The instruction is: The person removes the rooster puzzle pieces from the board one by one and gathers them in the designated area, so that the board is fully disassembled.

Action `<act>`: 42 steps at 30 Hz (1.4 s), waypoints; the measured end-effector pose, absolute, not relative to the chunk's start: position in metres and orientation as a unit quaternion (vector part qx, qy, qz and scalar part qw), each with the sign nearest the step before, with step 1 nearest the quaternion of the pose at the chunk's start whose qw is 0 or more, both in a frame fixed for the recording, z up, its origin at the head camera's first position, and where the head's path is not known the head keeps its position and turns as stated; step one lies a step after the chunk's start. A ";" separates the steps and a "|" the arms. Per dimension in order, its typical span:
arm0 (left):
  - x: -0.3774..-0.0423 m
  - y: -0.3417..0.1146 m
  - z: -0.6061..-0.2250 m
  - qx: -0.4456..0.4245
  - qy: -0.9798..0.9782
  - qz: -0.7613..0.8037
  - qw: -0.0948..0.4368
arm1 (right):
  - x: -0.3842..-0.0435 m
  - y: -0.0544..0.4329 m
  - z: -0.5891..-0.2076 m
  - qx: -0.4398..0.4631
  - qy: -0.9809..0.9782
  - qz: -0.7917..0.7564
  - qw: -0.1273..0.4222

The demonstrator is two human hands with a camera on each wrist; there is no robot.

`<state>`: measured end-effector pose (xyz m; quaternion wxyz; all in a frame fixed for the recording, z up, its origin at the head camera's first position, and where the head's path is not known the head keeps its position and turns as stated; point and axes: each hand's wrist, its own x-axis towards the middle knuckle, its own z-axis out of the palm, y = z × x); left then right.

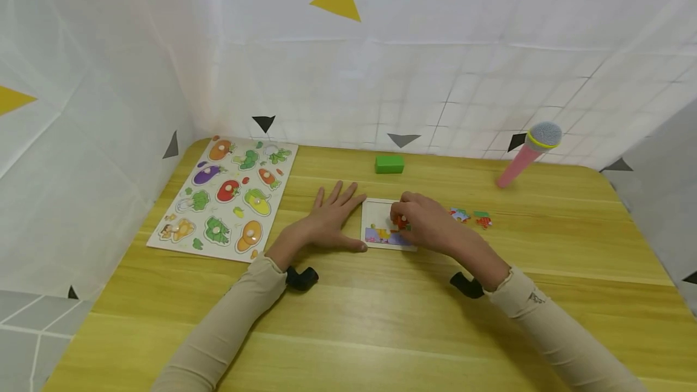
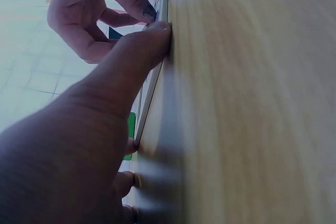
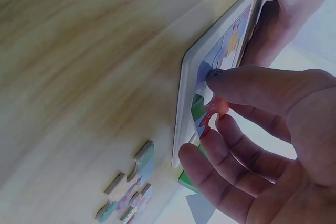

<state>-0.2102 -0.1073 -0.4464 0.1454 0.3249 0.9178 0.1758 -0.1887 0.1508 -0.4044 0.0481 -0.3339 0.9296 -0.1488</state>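
A small square puzzle tray (image 1: 378, 210) with a pale rim lies on the table. Along its lower part run purple and yellow pieces (image 1: 382, 235). My left hand (image 1: 328, 222) rests with spread fingers at the tray's left side, its thumb and a fingertip touching the edge. Over the tray's right part, my right hand (image 1: 427, 222) has its fingers curled and pinches a red and green jigsaw piece (image 3: 212, 113). The right wrist view shows this piece at the tray, partly covered by fingers; whether it is seated cannot be told. Loose jigsaw pieces (image 3: 131, 187) lie right of the tray.
A vegetable puzzle board (image 1: 239, 197) lies at the left. Behind the tray sits a green block (image 1: 389, 164). A pink toy microphone (image 1: 520, 162) stands at the back right. White sheeting (image 1: 327, 77) hangs behind the wooden table (image 1: 370, 331).
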 end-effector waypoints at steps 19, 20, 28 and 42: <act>-0.209 -0.107 -0.448 0.323 0.917 0.180 0.150 | -0.186 0.154 -0.405 -0.352 0.920 -0.167 0.038; -0.209 -0.107 -0.448 0.324 0.917 0.180 0.149 | -0.186 0.154 -0.405 -0.355 0.919 -0.167 0.035; -0.209 -0.107 -0.446 0.327 0.916 0.180 0.144 | -0.182 0.158 -0.401 -0.350 0.922 -0.162 0.029; -0.209 -0.107 -0.446 0.329 0.916 0.184 0.140 | -0.167 0.177 -0.403 -0.345 0.925 -0.159 0.024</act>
